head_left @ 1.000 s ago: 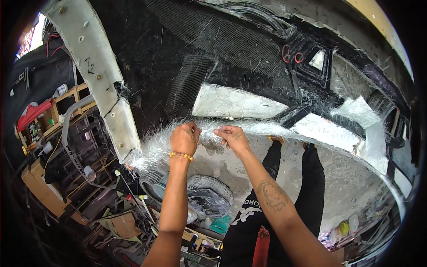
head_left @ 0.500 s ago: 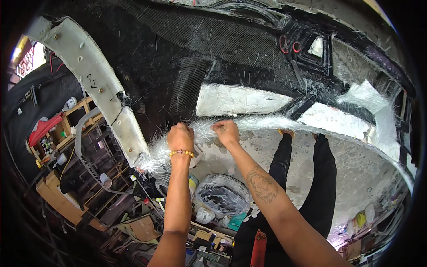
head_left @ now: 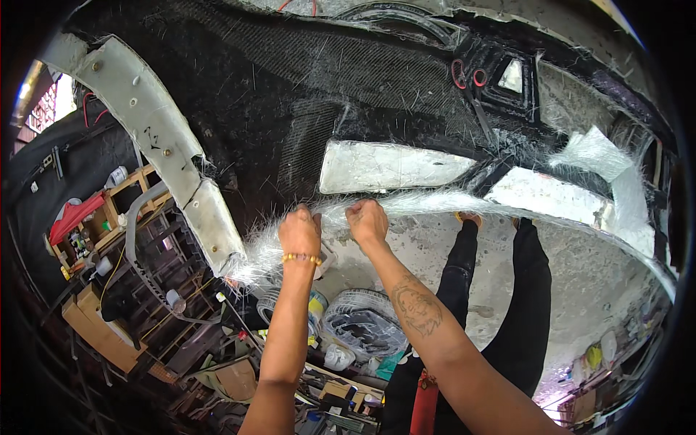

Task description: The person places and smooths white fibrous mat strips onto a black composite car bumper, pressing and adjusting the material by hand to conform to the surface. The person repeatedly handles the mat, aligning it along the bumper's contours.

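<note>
A frayed white strip of fiberglass mat (head_left: 428, 201) runs along the near edge of a large black moulded panel (head_left: 239, 94). My left hand (head_left: 299, 230) is closed on the strip's left part, knuckles up, with a beaded bracelet at the wrist. Just to its right, my right hand (head_left: 367, 220) pinches the same strip, its fingers curled in. The fingertips of both hands are partly hidden. Loose glass strands stick out between and around the hands. Scissors (head_left: 475, 101) with red handles lie on the panel at the upper right, out of reach of either hand.
White sheet pieces (head_left: 395, 167) sit on the panel's near side. A pale flanged strip (head_left: 156, 127) curves along the left. Below are a tire (head_left: 362, 322), a wooden shelf (head_left: 116, 199) and a cardboard box (head_left: 98, 326). More fiberglass mat (head_left: 598, 156) lies at right.
My left hand has shifted slightly right and toward me along the strip. My right hand keeps nearly the same place, its fingers curled a little more. The scissors have not moved.
</note>
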`<state>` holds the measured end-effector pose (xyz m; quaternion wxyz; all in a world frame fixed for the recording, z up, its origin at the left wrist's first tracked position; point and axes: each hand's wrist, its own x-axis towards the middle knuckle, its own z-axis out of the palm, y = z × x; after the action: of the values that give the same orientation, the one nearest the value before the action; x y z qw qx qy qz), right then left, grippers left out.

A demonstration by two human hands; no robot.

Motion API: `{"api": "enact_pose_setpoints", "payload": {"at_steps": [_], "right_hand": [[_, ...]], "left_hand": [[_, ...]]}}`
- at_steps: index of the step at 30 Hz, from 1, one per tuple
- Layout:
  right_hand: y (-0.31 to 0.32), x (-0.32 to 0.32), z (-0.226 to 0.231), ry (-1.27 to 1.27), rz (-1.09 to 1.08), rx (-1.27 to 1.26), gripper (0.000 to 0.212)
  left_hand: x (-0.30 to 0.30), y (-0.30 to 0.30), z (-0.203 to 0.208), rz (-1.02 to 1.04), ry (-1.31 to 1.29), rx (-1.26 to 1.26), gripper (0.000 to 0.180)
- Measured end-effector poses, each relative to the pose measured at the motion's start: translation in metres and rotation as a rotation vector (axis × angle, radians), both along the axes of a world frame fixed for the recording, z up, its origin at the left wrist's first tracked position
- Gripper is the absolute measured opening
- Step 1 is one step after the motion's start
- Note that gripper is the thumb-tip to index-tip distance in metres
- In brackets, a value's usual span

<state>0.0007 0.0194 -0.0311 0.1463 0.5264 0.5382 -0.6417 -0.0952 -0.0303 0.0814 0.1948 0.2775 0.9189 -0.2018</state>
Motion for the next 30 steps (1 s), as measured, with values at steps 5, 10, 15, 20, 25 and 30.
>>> {"api": "enact_pose_setpoints", "payload": {"at_steps": [5, 10, 15, 20, 25, 30], "right_hand": [[0.006, 0.025, 0.000, 0.107, -0.029, 0.175, 0.024], [0.016, 0.060, 0.028, 0.274, -0.137, 0.228, 0.023], [0.031, 0.132, 0.008, 0.271, -0.125, 0.183, 0.021], [0.073, 0.229, -0.017, 0.120, -0.073, 0.174, 0.018], [0.139, 0.312, -0.028, 0.009, -0.177, 0.183, 0.017], [0.262, 0.391, -0.036, -0.174, -0.390, 0.061, 0.017]], "left_hand": [[0.044, 0.046, 0.045, -0.031, -0.174, 0.309, 0.025], [0.042, 0.002, -0.008, -0.231, -0.192, 0.007, 0.030], [0.049, 0.003, -0.010, -0.306, -0.154, -0.093, 0.048], [0.051, 0.015, -0.008, -0.231, -0.227, -0.136, 0.049], [0.052, -0.014, -0.053, -0.385, -0.208, -0.159, 0.058], [0.107, 0.076, -0.010, -0.181, -0.316, 0.189, 0.032]]}}
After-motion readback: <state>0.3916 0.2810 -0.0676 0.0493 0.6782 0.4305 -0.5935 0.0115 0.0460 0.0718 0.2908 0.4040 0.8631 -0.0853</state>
